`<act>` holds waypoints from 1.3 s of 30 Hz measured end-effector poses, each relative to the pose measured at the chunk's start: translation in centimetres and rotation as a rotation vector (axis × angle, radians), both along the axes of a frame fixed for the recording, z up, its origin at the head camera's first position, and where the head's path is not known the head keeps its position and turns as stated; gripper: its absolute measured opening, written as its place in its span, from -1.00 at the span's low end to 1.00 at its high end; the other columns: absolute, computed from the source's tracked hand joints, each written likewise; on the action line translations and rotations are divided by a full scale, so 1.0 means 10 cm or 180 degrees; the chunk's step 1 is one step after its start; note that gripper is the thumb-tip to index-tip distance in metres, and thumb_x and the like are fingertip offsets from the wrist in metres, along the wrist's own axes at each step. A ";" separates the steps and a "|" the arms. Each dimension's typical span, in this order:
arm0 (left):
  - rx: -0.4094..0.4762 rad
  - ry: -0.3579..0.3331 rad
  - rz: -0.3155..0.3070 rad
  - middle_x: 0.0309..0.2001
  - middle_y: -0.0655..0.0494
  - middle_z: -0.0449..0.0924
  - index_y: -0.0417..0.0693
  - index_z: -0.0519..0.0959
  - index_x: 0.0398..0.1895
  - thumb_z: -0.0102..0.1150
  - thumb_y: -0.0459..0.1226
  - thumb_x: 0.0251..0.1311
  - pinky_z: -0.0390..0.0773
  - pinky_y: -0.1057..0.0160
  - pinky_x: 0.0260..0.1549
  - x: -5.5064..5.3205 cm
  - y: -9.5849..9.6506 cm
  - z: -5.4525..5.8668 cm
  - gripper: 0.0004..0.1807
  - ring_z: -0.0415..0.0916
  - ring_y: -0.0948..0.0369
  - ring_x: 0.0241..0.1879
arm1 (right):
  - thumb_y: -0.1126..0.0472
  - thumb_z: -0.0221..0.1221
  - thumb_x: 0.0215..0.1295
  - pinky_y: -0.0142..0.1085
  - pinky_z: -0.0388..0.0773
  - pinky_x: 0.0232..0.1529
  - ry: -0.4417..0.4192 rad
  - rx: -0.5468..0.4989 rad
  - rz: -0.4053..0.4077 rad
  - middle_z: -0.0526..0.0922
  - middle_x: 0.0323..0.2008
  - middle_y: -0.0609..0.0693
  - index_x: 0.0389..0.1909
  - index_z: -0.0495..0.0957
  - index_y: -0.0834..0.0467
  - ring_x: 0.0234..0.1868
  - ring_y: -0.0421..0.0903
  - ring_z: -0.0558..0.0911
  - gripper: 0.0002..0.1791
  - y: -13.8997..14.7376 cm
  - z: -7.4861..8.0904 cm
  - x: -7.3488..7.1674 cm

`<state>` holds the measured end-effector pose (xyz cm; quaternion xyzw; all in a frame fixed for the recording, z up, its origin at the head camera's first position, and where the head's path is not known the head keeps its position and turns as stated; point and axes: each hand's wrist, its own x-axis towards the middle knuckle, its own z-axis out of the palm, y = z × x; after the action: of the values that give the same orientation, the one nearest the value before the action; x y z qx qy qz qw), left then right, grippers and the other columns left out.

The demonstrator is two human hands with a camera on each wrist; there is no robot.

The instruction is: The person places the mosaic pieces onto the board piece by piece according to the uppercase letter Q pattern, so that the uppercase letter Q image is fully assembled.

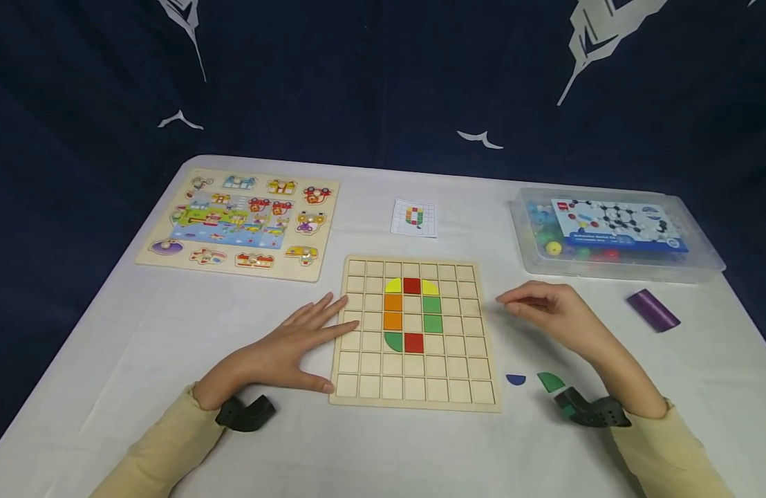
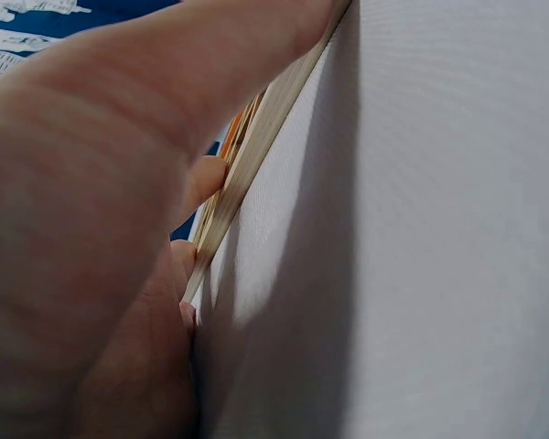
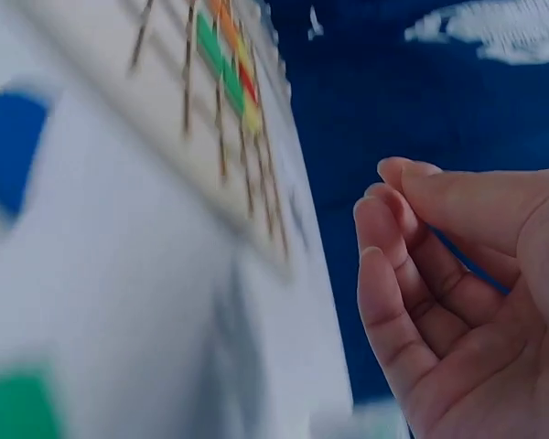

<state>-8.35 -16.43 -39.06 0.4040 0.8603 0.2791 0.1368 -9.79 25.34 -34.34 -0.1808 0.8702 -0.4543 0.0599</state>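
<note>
A wooden grid board (image 1: 434, 387) lies flat, with coloured pieces in a ring in its cells. Red squares (image 1: 412, 286) are at the ring's top and bottom, with yellow quarter-rounds (image 1: 393, 286) beside the upper one. Orange squares (image 1: 393, 302) line the left side, green squares (image 1: 432, 304) the right, and a green quarter-round (image 1: 393, 341) the lower left. My left hand (image 1: 290, 349) is spread, fingertips and thumb at the board's left edge. Right of the board hovers my right hand (image 1: 554, 311), fingers loosely bent, thumb touching the index fingertip, nothing visible between them.
A blue half-round (image 1: 516, 380) and a green quarter-round (image 1: 550, 381) lie right of the board. Behind it is a pattern card (image 1: 414, 218). A picture puzzle (image 1: 234, 225) sits back left; a clear box (image 1: 700, 259) and a purple cylinder (image 1: 653, 310) are at right.
</note>
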 end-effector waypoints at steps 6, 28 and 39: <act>-0.0021 -0.0028 0.0039 0.48 0.02 -0.29 0.10 0.16 0.43 0.39 0.13 -0.14 -0.26 -0.11 0.26 -0.01 0.00 0.03 0.02 -0.45 0.02 0.41 | 0.44 0.14 0.24 -0.48 0.52 -0.29 -0.0170 -0.0067 -0.0099 0.66 -0.23 0.07 -0.15 0.59 0.38 -0.26 -0.25 0.62 -0.82 0.35 -0.21 0.24; -0.0042 -0.0023 0.0055 0.48 0.06 -0.30 0.13 0.16 0.43 0.41 0.10 -0.14 -0.27 -0.08 0.27 -0.03 0.00 0.02 0.01 -0.47 0.08 0.41 | 0.44 0.39 -0.11 -0.48 0.34 -0.30 0.0341 0.0305 0.0774 0.51 -0.25 -0.14 -0.17 0.63 0.03 -0.27 -0.24 0.39 -0.58 0.67 -0.37 0.53; -0.0035 -0.0076 0.0051 0.48 0.06 -0.30 0.12 0.15 0.43 0.41 0.08 -0.13 -0.28 -0.08 0.27 -0.01 0.01 0.01 0.01 -0.47 0.06 0.41 | 0.43 0.34 0.00 -0.40 0.35 -0.49 0.0017 0.0343 0.0627 0.48 -0.45 -0.16 -0.28 0.51 0.02 -0.45 -0.21 0.41 -0.68 0.64 -0.31 0.56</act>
<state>-8.40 -16.34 -38.92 0.3930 0.8633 0.2803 0.1470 -4.15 31.72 -37.43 -0.2633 0.8715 -0.3983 0.1115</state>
